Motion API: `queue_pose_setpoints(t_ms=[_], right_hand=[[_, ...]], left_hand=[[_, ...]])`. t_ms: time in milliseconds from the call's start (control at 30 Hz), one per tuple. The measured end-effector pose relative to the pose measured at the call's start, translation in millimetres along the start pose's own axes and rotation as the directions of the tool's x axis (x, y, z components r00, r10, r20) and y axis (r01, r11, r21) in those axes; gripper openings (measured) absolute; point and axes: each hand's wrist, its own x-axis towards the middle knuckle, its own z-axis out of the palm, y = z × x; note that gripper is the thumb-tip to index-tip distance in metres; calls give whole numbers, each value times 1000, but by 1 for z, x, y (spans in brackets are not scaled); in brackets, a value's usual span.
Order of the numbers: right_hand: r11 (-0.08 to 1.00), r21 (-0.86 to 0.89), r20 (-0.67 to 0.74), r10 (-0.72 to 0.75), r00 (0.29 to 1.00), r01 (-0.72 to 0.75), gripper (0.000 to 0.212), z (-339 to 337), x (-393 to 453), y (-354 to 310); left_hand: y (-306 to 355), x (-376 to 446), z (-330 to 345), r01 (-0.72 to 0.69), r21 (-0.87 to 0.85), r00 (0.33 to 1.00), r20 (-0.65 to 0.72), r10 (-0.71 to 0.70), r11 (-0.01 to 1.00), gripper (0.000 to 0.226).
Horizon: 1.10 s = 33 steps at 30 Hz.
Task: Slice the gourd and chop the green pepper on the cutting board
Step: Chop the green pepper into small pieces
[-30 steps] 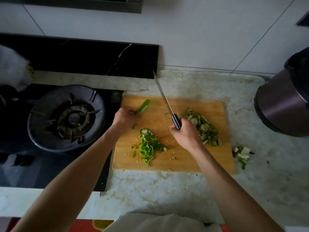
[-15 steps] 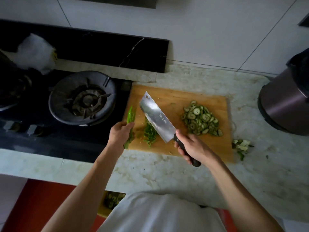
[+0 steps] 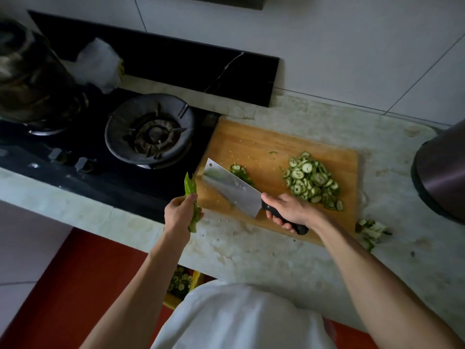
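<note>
Drifting left off the cutting board point(image 3: 261, 137), the left hand point(image 3: 179, 212) is gripping the upright pepper strip point(image 3: 189, 183); the right hand point(image 3: 289, 210) is grasping the cleaver point(image 3: 230, 187) just beside.

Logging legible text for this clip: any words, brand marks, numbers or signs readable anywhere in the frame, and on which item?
None can be read.
The cleaver blade shows no legible stamp, only a hole near its corner.
The stove knobs carry no marking sharp enough to read.
The dark metal pot at the right edge shows a plain side.
The cutting board is unmarked wood.
</note>
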Motion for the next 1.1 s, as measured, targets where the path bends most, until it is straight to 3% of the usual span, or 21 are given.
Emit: queue_pose_setpoints(t_ms=[233,467,667,833,967,1100], right_hand=[[996,50,-162,-67,985,76,58,-23,22,-7],[985,90,-56,-139,989,144,57,10,4,1],[993,-53,-4,-107,994,106,59,20,11,-1],[997,-37,-154,-79,985,74,59,-3,21,-10],[990,-1,-211,-140,967,143,59,-3,18,-13],[980,-53,-420,-197,886,192,62,-6,6,-12]], left_hand=[[12,-10,25,-33,-20,999,20,33,999,16],[12,-10,18,-74,-2,995,-66,74,997,15],[1,-14,6,-49,-6,995,-89,48,999,15],[7,-20,14,-64,-6,997,-43,63,998,16],[16,-20,24,-94,41,996,4,94,995,16],[19,-17,33,-154,119,988,51,148,981,19]])
